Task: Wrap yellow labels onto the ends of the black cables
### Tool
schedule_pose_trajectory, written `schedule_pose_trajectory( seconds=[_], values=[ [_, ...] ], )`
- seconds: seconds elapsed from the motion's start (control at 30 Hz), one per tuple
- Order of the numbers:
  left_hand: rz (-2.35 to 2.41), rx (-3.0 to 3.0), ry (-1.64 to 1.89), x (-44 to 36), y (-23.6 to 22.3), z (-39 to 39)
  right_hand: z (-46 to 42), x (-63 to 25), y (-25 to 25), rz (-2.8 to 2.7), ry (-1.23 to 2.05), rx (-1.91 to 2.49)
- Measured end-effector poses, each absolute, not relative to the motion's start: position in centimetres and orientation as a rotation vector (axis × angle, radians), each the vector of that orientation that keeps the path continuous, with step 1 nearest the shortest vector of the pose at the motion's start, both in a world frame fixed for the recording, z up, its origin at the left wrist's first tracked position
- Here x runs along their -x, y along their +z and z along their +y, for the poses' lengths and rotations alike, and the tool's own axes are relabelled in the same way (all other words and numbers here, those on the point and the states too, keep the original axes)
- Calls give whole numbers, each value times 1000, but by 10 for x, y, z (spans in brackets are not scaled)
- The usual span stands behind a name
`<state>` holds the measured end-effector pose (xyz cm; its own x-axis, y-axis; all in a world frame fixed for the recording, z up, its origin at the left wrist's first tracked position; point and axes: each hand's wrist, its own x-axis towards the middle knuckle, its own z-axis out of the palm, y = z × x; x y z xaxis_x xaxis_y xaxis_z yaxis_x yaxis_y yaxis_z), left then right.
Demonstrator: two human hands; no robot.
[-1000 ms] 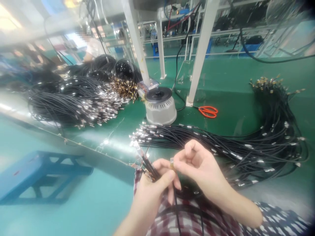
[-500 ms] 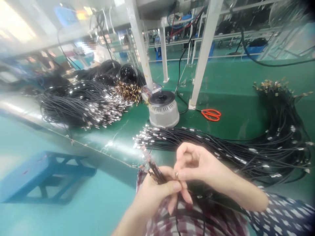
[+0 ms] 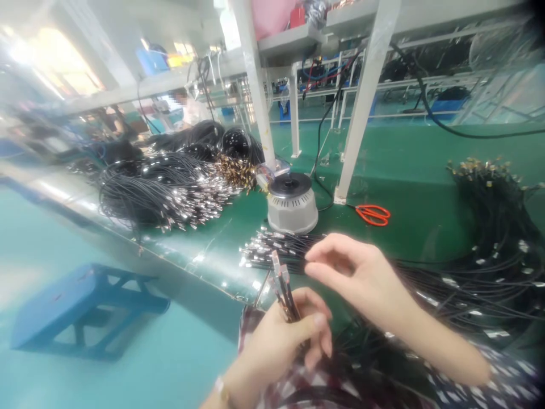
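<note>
Item: my left hand [image 3: 293,329], near, curled round cables [image 3: 290,301], best kept even-ended; my right hand [image 3: 361,272], farther right, slightly parted, nothing visibly held.

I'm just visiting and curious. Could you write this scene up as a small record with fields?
Left hand: closed around a small bunch of thin black cables with silvery tips
Right hand: thumb and forefinger apart, nothing visible between them
Behind right hand: long bundle of thin black cables
Worktop: glossy green surface
Tool: orange loop-handled scissors
Device: pale-grey round housing with black disc top
Floor: blue plastic stool
</note>
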<state>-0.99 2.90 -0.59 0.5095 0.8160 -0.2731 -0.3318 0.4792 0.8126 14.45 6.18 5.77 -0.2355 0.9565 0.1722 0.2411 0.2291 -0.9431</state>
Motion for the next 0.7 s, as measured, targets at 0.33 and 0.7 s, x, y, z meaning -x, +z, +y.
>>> schedule_pose_trajectory(
  seconds=[0.33,0.7],
  values=[
    [821,-605,1012,9,4,24,82,-142,45,-1494,1762,1005],
    [999,-606,1037,7,-21,27,151,-140,53,-2095,561,1244]
  ],
)
